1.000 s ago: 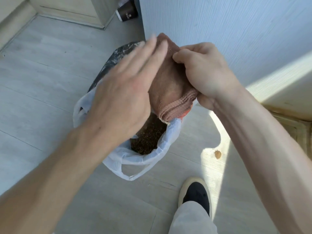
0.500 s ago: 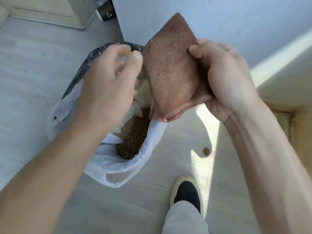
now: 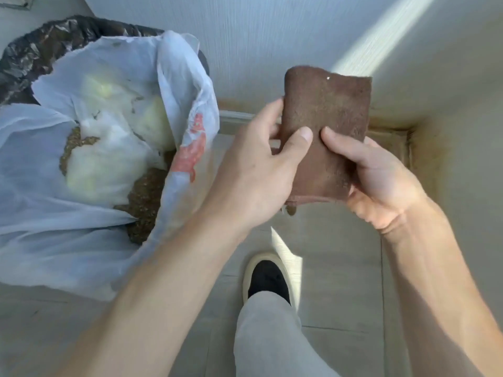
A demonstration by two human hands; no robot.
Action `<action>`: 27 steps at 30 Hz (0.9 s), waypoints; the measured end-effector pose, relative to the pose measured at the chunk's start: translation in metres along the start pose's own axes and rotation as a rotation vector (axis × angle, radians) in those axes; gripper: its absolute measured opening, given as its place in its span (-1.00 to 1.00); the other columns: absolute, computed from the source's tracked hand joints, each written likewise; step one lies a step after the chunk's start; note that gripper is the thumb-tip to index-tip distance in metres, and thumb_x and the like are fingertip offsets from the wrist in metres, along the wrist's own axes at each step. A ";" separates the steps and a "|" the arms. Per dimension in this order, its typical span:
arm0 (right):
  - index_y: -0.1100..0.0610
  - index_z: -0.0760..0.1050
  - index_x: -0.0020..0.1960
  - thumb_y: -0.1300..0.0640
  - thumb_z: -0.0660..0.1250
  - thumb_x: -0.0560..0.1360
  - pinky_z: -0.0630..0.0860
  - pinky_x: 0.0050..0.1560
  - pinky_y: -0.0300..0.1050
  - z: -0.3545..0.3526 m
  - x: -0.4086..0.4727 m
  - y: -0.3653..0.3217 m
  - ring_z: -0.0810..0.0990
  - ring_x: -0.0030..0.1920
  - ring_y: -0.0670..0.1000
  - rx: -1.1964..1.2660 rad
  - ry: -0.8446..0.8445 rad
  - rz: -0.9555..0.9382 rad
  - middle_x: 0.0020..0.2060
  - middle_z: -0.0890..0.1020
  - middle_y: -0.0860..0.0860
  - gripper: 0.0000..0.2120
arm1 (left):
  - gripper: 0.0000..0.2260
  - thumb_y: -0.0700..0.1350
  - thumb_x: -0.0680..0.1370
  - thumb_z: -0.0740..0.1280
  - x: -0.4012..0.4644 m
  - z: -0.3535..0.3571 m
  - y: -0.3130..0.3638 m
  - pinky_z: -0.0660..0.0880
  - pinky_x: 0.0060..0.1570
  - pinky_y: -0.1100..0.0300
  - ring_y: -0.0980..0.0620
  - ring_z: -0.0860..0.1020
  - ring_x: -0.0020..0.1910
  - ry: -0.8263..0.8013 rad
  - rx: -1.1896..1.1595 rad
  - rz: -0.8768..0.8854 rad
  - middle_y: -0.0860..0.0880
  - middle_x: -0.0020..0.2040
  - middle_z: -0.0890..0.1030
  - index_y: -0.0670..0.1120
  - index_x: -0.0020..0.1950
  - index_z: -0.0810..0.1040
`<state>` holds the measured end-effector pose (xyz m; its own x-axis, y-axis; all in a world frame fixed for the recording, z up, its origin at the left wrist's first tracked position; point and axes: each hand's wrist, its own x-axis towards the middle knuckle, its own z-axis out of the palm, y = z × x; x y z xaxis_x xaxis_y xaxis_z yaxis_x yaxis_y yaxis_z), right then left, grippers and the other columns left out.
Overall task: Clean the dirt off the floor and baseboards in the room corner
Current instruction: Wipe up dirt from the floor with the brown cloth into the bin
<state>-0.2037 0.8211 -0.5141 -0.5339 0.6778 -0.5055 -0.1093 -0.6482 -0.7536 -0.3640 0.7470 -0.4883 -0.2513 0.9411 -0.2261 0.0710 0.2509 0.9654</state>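
A folded brown cloth point(image 3: 326, 115) is held upright above the floor, in front of the room corner. My left hand point(image 3: 261, 170) grips its left edge, thumb across the front. My right hand point(image 3: 375, 175) grips its right edge from below, thumb on the front. The corner baseboard point(image 3: 408, 148) behind the cloth shows yellow-brown staining. To the left stands a white plastic bag point(image 3: 54, 227), open, with brown dirt point(image 3: 144, 200) and white scraps inside.
A black bin liner point(image 3: 32, 47) rims the bag at the upper left. My shoe point(image 3: 268, 278) and grey trouser leg stand on the light floor below the cloth. The pale wall point(image 3: 272, 36) runs behind, with a sunlit stripe at the upper right.
The cloth has moved from over the bag to the right, toward the corner. My left hand now grips the cloth, so both hands hold it. The view has shifted right and closer.
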 end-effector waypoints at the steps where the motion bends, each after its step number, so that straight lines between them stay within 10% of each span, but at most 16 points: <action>1: 0.24 0.57 0.31 0.14 0.33 0.62 0.67 0.07 0.19 -0.014 -0.001 0.010 0.70 0.15 0.19 -0.031 0.083 -0.001 0.18 0.69 0.20 -0.69 | -0.60 0.01 0.63 0.30 -0.005 0.005 -0.012 0.57 0.23 -0.03 0.17 0.65 0.10 0.002 0.077 -0.023 0.15 0.24 0.62 0.14 0.48 0.44; 5: 0.12 0.64 0.07 0.13 0.43 0.58 0.63 -0.07 -0.07 -0.082 0.011 0.063 0.71 -0.02 0.09 -0.494 0.579 0.071 -0.08 0.73 0.03 -0.90 | -0.57 0.12 0.58 0.23 -0.034 0.005 -0.072 0.57 0.20 -0.07 0.17 0.64 0.05 -0.032 0.168 -0.245 0.29 0.16 0.60 0.25 0.46 0.42; 10: 0.12 0.56 0.35 0.09 0.28 0.65 0.46 -0.01 -0.08 -0.126 0.048 0.098 0.61 0.04 0.13 -1.035 0.783 0.128 0.04 0.66 0.07 -0.70 | -0.69 0.01 0.67 0.23 -0.067 -0.012 -0.125 0.57 0.21 -0.04 0.19 0.65 0.06 -0.036 0.274 -0.462 0.28 0.12 0.61 0.27 0.40 0.46; 20: 0.02 0.69 0.23 0.21 0.16 0.37 0.34 0.36 -0.10 -0.063 0.122 0.125 0.55 0.27 0.11 -1.470 0.031 -0.250 0.24 0.68 -0.03 -0.48 | -0.68 -0.01 0.66 0.23 -0.070 -0.022 -0.130 0.57 0.17 -0.02 0.18 0.65 -0.01 -0.008 0.278 -0.505 0.23 0.13 0.63 0.23 0.40 0.49; 27: -0.12 0.71 0.15 0.35 0.24 0.48 0.44 0.17 -0.36 -0.095 0.086 0.100 0.61 0.13 -0.17 -1.412 -0.008 -0.132 0.06 0.70 -0.25 -0.52 | -0.68 -0.01 0.68 0.21 -0.074 -0.025 -0.136 0.57 0.17 -0.01 0.21 0.64 -0.03 -0.006 0.284 -0.506 0.23 0.13 0.62 0.21 0.42 0.48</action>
<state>-0.1807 0.8473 -0.6729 -0.5913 0.7000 -0.4004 0.7563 0.3089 -0.5767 -0.3797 0.6376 -0.5994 -0.3162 0.6889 -0.6522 0.2002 0.7204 0.6640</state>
